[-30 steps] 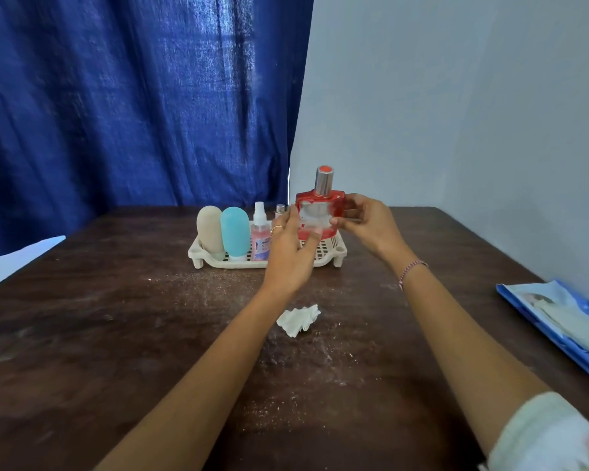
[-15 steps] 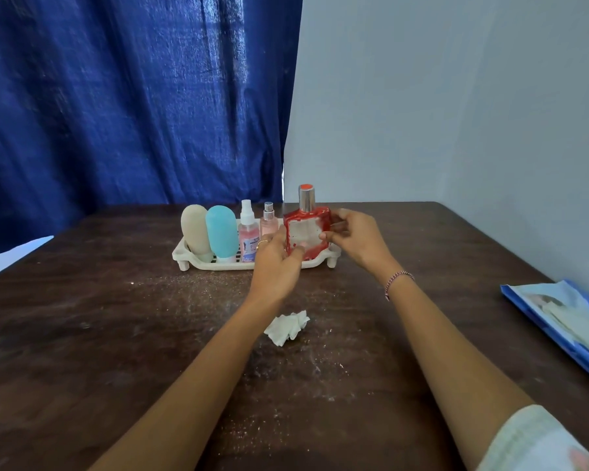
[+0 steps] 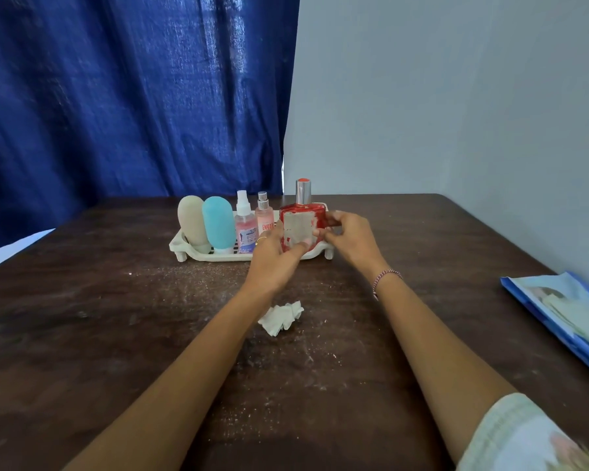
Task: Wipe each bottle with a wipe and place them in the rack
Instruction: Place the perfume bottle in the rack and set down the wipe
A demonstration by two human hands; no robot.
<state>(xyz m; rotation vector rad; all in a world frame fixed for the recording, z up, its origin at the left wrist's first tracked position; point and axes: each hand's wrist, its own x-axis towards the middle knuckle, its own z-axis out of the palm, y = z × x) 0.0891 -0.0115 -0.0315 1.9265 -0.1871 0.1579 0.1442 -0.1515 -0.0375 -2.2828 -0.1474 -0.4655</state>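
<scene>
Both grips curled round upright red bottle [image 3: 301, 223]: left hand [image 3: 273, 261] front, right hand [image 3: 351, 240] side, at rack [image 3: 198, 255].

I'd take this for a plain room in someone's home. A dark wooden table [image 3: 99, 334], scuffed and dusted with pale specks, stands against a bare grey-blue wall [image 3: 456, 96], with a heavy blue curtain [image 3: 133, 96] hanging behind it. The things on it are household toiletries. A white plastic rack [image 3: 198, 255] holds a beige bottle [image 3: 191, 219], a turquoise bottle [image 3: 218, 222] and two pink spray bottles [image 3: 245, 229], with a red bottle [image 3: 301, 215] at its right end. A blue pack of wipes [image 3: 565, 311] lies by the wall, and a crumpled wipe [image 3: 281, 317] lies mid-table.
</scene>
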